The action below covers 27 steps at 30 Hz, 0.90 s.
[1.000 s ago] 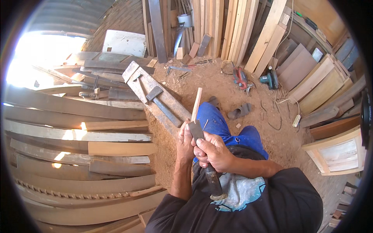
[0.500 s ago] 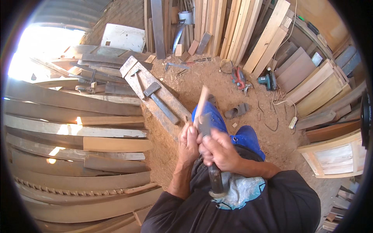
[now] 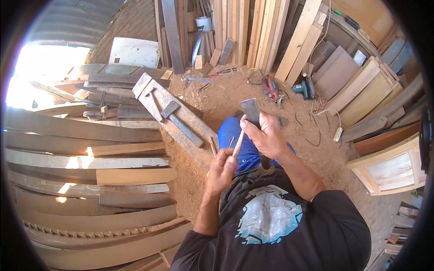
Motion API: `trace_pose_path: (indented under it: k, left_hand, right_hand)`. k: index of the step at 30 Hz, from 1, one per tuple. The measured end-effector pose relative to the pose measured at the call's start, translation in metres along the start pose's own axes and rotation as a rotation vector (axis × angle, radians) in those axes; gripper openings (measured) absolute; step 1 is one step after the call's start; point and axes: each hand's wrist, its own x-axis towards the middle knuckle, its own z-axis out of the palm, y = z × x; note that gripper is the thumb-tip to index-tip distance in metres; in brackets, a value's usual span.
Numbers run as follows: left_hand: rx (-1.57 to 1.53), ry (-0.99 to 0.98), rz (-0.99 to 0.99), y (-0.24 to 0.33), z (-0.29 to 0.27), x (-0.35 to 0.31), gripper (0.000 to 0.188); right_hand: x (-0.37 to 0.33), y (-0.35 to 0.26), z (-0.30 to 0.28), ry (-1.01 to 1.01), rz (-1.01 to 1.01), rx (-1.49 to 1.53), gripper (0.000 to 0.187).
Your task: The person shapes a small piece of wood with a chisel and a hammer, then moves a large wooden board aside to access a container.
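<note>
Over the blue trousers (image 3: 228,135), I'm seeing the right grip (image 3: 269,135) holding a broad chisel (image 3: 251,112), the left grip (image 3: 222,169) pinching a wooden stick (image 3: 238,143) just below. If the stick is twisting, the chisel could be slipping toward the left grip.

With a stick (image 3: 238,143) over the lap (image 3: 226,133), a hammer (image 3: 170,109) lies on a plank (image 3: 162,95) at ten o'clock, stacked boards (image 3: 135,176) at nine, upright planks (image 3: 260,36) at twelve, a framed panel (image 3: 389,167) at three.
</note>
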Motion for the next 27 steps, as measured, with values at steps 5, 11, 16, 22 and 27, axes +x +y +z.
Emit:
trace_pose_path:
  k: [5, 11, 16, 22, 27]
  left_hand:
    - [-0.435, -0.249, -0.172, -0.008, -0.002, 0.011, 0.037]
    - [-0.735, -0.042, -0.177, -0.005, -0.011, 0.044, 0.031]
    - [-0.566, -0.037, -0.099, -0.005, -0.028, 0.060, 0.026]
    - [-0.046, 0.158, 0.098, 0.012, -0.022, 0.047, 0.036]
    - [-0.134, 0.235, 0.162, 0.030, -0.001, 0.025, 0.033]
  right_hand:
    - [0.001, 0.012, -0.001, -0.042, 0.069, -0.018, 0.023]
    - [-0.016, 0.017, 0.031, 0.012, 0.304, 0.777, 0.020]
    - [-0.047, -0.002, 0.062, -0.281, 0.539, 0.878, 0.016]
    - [-0.060, -0.017, 0.059, -0.334, 0.510, 0.782, 0.019]
    - [-0.062, -0.020, 0.054, -0.350, 0.476, 0.793, 0.022]
